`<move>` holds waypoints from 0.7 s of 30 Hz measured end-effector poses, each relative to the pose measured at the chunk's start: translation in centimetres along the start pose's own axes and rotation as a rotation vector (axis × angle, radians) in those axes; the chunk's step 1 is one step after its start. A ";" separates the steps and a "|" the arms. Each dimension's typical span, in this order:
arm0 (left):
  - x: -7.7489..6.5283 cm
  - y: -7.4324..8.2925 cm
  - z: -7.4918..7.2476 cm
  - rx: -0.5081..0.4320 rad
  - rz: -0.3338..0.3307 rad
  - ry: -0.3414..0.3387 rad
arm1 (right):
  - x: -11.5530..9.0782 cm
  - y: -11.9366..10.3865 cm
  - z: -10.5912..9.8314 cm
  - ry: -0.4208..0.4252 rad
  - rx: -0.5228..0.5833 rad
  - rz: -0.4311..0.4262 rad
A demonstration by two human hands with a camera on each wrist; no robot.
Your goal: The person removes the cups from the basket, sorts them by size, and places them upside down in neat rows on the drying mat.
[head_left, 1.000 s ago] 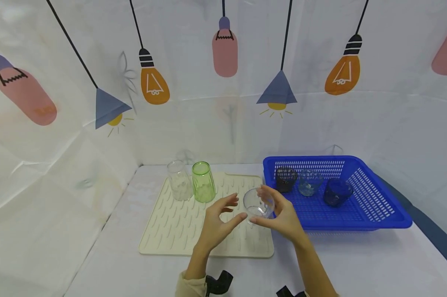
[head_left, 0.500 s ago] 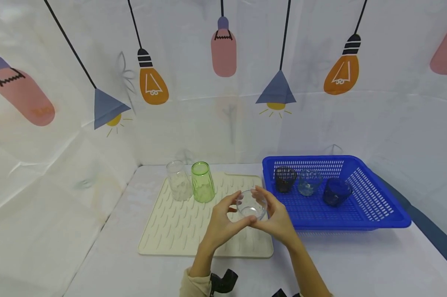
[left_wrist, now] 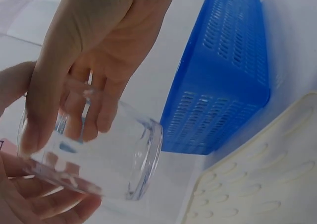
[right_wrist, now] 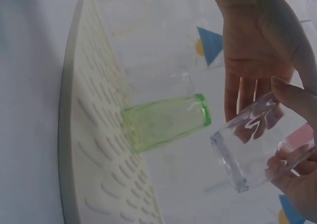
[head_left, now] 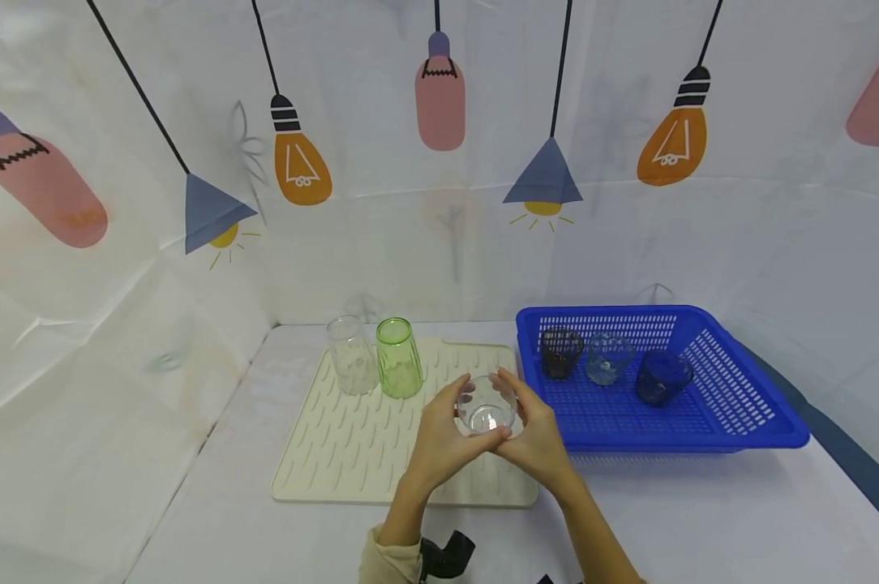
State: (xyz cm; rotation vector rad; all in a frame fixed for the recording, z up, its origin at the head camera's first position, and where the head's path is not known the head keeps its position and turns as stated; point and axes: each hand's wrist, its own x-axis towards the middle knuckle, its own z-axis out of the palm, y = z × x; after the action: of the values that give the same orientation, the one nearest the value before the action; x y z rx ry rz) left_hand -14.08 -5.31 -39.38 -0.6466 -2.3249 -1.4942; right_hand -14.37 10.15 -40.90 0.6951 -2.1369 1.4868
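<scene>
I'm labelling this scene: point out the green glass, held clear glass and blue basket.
Green glass (head_left: 400, 361), head view: middle of side.
Held clear glass (left_wrist: 118, 152), left wrist view: side wall.
Blue basket (head_left: 622, 417), head view: bare floor.

Left fingers (head_left: 450, 392) and right fingers (head_left: 520, 390) curve inward.

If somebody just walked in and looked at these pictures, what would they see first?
Probably the big, bright blue basket on the right, with three glasses inside. Next, maybe the green glass standing on the cream mat, beside a tall clear glass. Then the left hand and right hand together holding a clear cup in the middle.
</scene>
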 end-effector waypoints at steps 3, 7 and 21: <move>-0.1 0.3 0.3 0.046 -0.043 0.017 | -0.1 0.0 0.2 0.012 -0.035 -0.012; -0.1 0.8 0.6 0.100 -0.087 0.039 | -0.2 -0.1 0.4 0.025 -0.072 -0.024; 0.0 1.5 1.0 0.241 -0.105 0.144 | -0.3 0.0 0.8 0.035 -0.147 -0.057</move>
State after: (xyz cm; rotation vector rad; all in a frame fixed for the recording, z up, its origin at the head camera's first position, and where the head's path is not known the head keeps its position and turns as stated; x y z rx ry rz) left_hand -13.31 -3.90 -38.67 -0.3479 -2.4053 -1.2296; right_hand -14.19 9.40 -41.36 0.6657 -2.1558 1.2888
